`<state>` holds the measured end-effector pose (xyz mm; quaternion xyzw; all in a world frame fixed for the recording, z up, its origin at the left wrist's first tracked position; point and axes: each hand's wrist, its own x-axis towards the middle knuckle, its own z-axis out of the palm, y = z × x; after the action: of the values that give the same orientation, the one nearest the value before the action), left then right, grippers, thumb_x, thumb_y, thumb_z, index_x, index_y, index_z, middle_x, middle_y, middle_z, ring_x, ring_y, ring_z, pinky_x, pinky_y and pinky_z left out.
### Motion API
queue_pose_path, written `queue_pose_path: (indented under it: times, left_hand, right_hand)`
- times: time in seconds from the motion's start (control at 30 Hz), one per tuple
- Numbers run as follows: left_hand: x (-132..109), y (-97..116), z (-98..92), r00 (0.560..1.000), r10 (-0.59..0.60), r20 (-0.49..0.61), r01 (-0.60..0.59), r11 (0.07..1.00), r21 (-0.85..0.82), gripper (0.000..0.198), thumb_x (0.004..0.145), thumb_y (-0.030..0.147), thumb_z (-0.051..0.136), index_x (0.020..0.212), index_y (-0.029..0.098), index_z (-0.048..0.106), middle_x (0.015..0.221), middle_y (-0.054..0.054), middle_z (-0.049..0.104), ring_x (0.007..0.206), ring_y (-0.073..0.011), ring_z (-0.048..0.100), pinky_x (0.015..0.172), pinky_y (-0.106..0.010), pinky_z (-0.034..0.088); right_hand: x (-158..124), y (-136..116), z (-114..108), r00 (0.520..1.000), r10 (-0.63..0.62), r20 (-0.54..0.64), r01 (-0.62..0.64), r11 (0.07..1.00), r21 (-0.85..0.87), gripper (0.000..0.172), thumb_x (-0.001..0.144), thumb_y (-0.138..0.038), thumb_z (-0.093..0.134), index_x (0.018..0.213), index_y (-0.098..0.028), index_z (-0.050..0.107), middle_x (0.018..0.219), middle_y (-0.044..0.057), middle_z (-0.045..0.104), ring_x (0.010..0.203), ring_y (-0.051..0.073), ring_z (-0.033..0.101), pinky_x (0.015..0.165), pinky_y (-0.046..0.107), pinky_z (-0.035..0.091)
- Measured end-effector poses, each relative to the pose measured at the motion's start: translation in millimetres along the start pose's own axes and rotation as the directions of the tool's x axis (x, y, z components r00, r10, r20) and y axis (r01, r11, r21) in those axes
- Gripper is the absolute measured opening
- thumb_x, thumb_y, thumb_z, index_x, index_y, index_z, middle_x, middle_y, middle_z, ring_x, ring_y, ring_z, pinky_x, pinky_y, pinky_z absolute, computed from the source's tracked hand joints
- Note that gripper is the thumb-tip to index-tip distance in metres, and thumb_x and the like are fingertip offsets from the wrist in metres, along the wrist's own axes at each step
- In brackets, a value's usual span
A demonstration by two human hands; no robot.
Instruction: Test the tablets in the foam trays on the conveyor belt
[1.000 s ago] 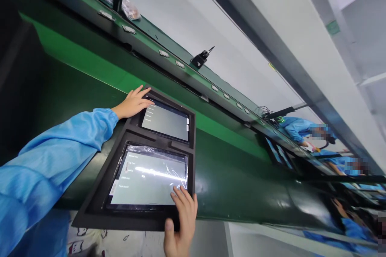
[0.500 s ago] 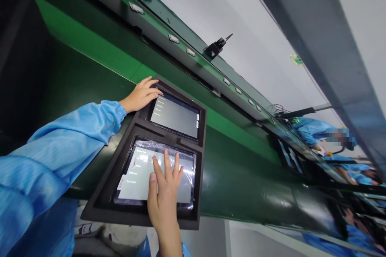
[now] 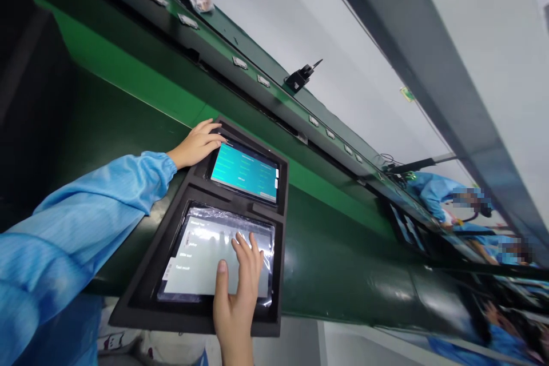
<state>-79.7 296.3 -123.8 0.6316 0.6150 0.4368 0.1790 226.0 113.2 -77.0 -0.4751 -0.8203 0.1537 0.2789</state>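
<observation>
A black foam tray (image 3: 171, 223) lies on the green conveyor belt (image 3: 343, 251) and holds two tablets. The far tablet (image 3: 246, 171) shows a teal screen. The near tablet (image 3: 197, 257), wrapped in clear film, shows a grey menu. My left hand (image 3: 195, 143) rests on the tray's far left corner, fingers stretched out onto the far tablet's edge. My right hand (image 3: 238, 291) lies flat on the near tablet's screen with fingers spread. Neither hand holds anything.
A raised green rail (image 3: 257, 77) with small metal tags runs along the belt's far side, with a black bracket (image 3: 300, 75) on it. Further down the line, other people in blue coats (image 3: 433, 191) work at more black trays (image 3: 407, 223).
The far tablet's screen has turned from grey to teal. My right hand moved from the tray's near edge onto the near tablet's screen. The left hand stayed put.
</observation>
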Motion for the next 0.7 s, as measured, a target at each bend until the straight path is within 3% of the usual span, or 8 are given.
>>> queue_pose_path:
  times: [0.33,0.5,0.6,0.7]
  left_hand:
    - [-1,-2,4.1,0.999,-0.028,0.021,0.028,0.999,-0.03,0.039,0.094,0.041,0.044,0.115,0.027,0.073,0.156,-0.002,0.043,0.152,-0.032,0.02,0.127,-0.056,0.017]
    - [-2,6,0.7,0.995,-0.095,0.01,0.096,0.994,-0.061,0.044,0.093,0.044,0.044,0.123,0.024,0.068,0.157,-0.005,0.042,0.153,-0.0302,0.02,0.128,-0.052,0.015]
    - [-15,20,-4.0,0.982,-0.188,-0.02,0.185,0.979,-0.09,0.06,0.093,0.049,0.04,0.142,0.015,0.052,0.16,-0.013,0.037,0.152,-0.0308,0.024,0.128,-0.051,0.017]
    - [-69,46,-7.8,0.962,-0.271,-0.023,0.266,0.954,-0.136,0.073,0.095,0.055,0.034,0.153,0.01,0.035,0.159,-0.015,0.038,0.149,-0.0306,0.034,0.127,-0.05,0.024]
  right_hand:
    - [-2,-2,0,0.999,-0.034,0.011,0.034,0.999,0.006,0.032,0.1,-0.025,0.051,0.132,-0.027,0.058,0.132,0.008,0.068,0.141,0.035,0.049,0.116,0.074,0.024]
    - [-7,2,-9,0.994,-0.076,0.082,0.077,0.997,-0.002,0.036,0.101,-0.025,0.051,0.136,-0.03,0.055,0.138,0.007,0.064,0.145,0.034,0.044,0.119,0.071,0.022]
    - [-26,25,-28,0.977,-0.115,0.178,0.13,0.989,-0.075,0.053,0.097,-0.044,0.057,0.148,-0.031,0.045,0.152,0.01,0.053,0.15,0.041,0.033,0.116,0.076,0.019]
    - [-59,69,-48,0.987,-0.104,0.122,0.129,0.967,-0.222,0.097,0.079,-0.077,0.062,0.157,-0.028,0.034,0.158,0.018,0.042,0.148,0.054,0.027,0.109,0.084,0.018]
